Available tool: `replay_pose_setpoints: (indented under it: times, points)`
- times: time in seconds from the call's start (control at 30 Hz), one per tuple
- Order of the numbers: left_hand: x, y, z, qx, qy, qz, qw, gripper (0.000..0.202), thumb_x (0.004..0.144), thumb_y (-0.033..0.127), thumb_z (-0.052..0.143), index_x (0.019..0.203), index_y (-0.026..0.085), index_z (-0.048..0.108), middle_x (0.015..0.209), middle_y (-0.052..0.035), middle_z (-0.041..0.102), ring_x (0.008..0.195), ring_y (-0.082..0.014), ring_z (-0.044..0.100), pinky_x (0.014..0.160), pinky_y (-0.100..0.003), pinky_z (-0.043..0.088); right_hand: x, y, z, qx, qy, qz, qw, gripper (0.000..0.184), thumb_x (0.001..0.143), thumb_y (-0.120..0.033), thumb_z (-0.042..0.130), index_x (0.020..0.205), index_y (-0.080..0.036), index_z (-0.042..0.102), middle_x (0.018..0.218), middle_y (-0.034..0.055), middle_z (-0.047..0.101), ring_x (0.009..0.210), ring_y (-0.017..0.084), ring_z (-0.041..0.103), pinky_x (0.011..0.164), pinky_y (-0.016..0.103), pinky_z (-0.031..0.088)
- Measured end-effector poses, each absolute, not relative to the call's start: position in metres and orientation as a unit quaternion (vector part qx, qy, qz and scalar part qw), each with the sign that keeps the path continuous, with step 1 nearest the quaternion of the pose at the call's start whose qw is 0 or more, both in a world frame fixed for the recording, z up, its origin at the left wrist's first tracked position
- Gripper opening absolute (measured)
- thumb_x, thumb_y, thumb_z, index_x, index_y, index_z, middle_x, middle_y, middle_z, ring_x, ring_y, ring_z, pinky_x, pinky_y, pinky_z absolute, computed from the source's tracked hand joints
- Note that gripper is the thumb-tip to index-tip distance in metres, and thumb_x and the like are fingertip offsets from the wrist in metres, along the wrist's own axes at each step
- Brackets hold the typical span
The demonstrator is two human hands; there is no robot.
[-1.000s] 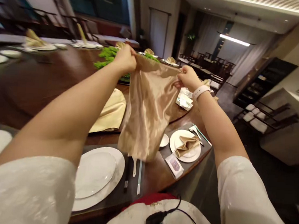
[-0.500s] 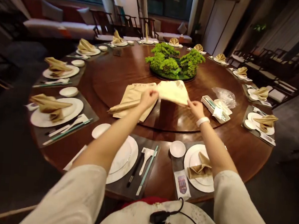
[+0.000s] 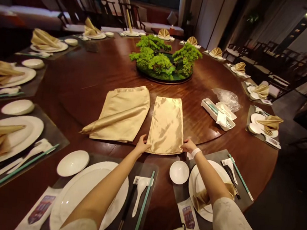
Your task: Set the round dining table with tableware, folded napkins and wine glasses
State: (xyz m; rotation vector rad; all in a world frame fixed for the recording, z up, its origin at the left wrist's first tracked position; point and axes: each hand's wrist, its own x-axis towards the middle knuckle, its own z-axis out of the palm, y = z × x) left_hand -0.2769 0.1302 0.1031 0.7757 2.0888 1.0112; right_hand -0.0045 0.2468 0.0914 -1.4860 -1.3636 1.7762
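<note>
A folded gold napkin (image 3: 167, 125) lies flat on the wooden turntable, its near edge close to the turntable's rim. My left hand (image 3: 141, 144) pinches its near left corner, and my right hand (image 3: 189, 145), with a white band at the wrist, pinches the near right corner. To the left of it rests a larger gold cloth stack (image 3: 123, 112) with a rolled fold across it. Below my left arm is a large white plate (image 3: 65, 197), partly covered by the forearm. My right forearm hides part of another plate (image 3: 195, 176) with a folded napkin.
A green miniature-tree centrepiece (image 3: 160, 63) stands mid-table. On the right sit a white cutlery tray (image 3: 218, 114) and a crumpled plastic bag (image 3: 228, 100). A small bowl (image 3: 179, 172), a spoon (image 3: 140, 196) and chopsticks (image 3: 145, 202) are near me. Set places ring the round table.
The napkin, held raised and slanted before, has come down and nearer, and now lies flat on the turntable. Both hands moved toward me with it. The view has shifted closer.
</note>
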Motion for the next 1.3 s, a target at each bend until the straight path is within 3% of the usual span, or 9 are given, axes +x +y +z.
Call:
replay_pose_setpoints:
  times: [0.07, 0.17, 0.37, 0.5, 0.67, 0.8, 0.9, 1.07, 1.3]
  points:
    - [-0.282, 0.133, 0.109, 0.307, 0.751, 0.397, 0.428, 0.105, 0.064, 0.005, 0.067, 0.159, 0.015, 0.024, 0.106, -0.0120, 0.072, 0.079, -0.0185, 0.070, 0.071, -0.028, 0.056, -0.006, 0.256, 0.087, -0.542, -0.489, 0.653, 0.202, 0.053, 0.056, 0.000, 0.072, 0.096, -0.021, 0.044, 0.060, -0.0116, 0.048, 0.046, 0.009, 0.045, 0.048, 0.023, 0.044]
    - [-0.289, 0.140, 0.117, 0.362, 0.703, 0.433, 0.432, 0.097, 0.064, 0.010, 0.065, 0.156, 0.013, 0.034, 0.098, -0.0083, 0.072, 0.075, -0.0167, 0.067, 0.070, -0.027, 0.055, -0.004, 0.263, 0.089, -0.529, -0.495, 0.656, 0.212, 0.061, 0.059, 0.000, 0.070, 0.111, -0.021, 0.044, 0.062, -0.0124, 0.049, 0.047, 0.009, 0.044, 0.050, 0.021, 0.044]
    - [-0.302, 0.151, 0.127, 0.486, 0.689, 0.446, 0.300, 0.065, 0.071, 0.023, 0.065, 0.134, 0.009, 0.063, 0.125, -0.0142, 0.070, 0.111, -0.0250, 0.066, 0.105, -0.039, 0.051, 0.000, 0.265, 0.102, -0.450, -0.645, 0.540, 0.299, 0.076, 0.071, -0.005, 0.067, 0.141, -0.019, 0.043, 0.099, 0.0035, 0.068, 0.088, 0.019, 0.067, 0.081, 0.028, 0.056]
    - [-0.303, 0.154, 0.126, 0.511, 0.731, 0.392, 0.225, 0.049, 0.074, 0.022, 0.065, 0.122, 0.011, 0.071, 0.123, -0.0130, 0.071, 0.113, -0.0265, 0.065, 0.108, -0.040, 0.048, -0.002, 0.264, 0.095, -0.460, -0.772, 0.341, 0.276, 0.045, 0.080, -0.002, 0.055, 0.123, -0.009, 0.063, 0.115, 0.0166, 0.067, 0.108, 0.027, 0.062, 0.103, 0.038, 0.048]
    - [-0.301, 0.145, 0.115, 0.546, 0.772, 0.302, 0.121, 0.026, 0.078, 0.015, 0.061, 0.099, 0.014, 0.075, 0.101, -0.0110, 0.070, 0.100, -0.0264, 0.064, 0.099, -0.038, 0.050, -0.001, 0.256, 0.078, -0.438, -0.807, 0.322, 0.233, 0.022, 0.087, -0.005, 0.052, 0.097, -0.008, 0.071, 0.116, 0.0237, 0.065, 0.116, 0.034, 0.056, 0.110, 0.049, 0.042]
    - [-0.304, 0.131, 0.103, 0.626, 0.734, 0.255, 0.066, 0.015, 0.078, 0.010, 0.057, 0.084, 0.015, 0.069, 0.109, -0.0151, 0.065, 0.113, -0.0303, 0.059, 0.104, -0.043, 0.047, 0.005, 0.254, 0.067, -0.375, -0.834, 0.347, 0.208, 0.018, 0.086, -0.005, 0.054, 0.091, -0.013, 0.070, 0.131, 0.0212, 0.063, 0.126, 0.029, 0.054, 0.116, 0.042, 0.038]
    - [-0.310, 0.126, 0.097, 0.695, 0.676, 0.221, 0.105, 0.015, 0.073, 0.007, 0.056, 0.081, 0.018, 0.062, 0.114, -0.0149, 0.065, 0.118, -0.0300, 0.058, 0.106, -0.043, 0.045, 0.012, 0.261, 0.060, -0.345, -0.836, 0.380, 0.193, 0.019, 0.079, -0.004, 0.060, 0.090, -0.016, 0.070, 0.120, 0.0146, 0.070, 0.117, 0.024, 0.061, 0.110, 0.036, 0.044]
    - [-0.322, 0.151, 0.094, 0.616, 0.733, 0.228, 0.180, 0.010, 0.087, 0.025, 0.059, 0.096, 0.020, 0.059, 0.089, -0.0041, 0.065, 0.085, -0.0212, 0.062, 0.085, -0.034, 0.051, 0.008, 0.293, 0.051, -0.420, -0.787, 0.406, 0.197, 0.006, 0.077, -0.018, 0.064, 0.074, -0.019, 0.059, 0.074, 0.0017, 0.065, 0.073, 0.018, 0.063, 0.077, 0.031, 0.054]
    - [-0.324, 0.203, 0.109, 0.380, 0.844, 0.235, 0.296, 0.070, 0.074, 0.031, 0.084, 0.133, 0.016, 0.051, 0.105, -0.0074, 0.064, 0.066, -0.0124, 0.059, 0.060, -0.024, 0.052, -0.022, 0.330, 0.040, -0.552, -0.702, 0.411, 0.185, 0.031, 0.067, -0.022, 0.078, 0.077, -0.023, 0.049, 0.059, -0.0069, 0.051, 0.052, 0.013, 0.050, 0.050, 0.023, 0.043]
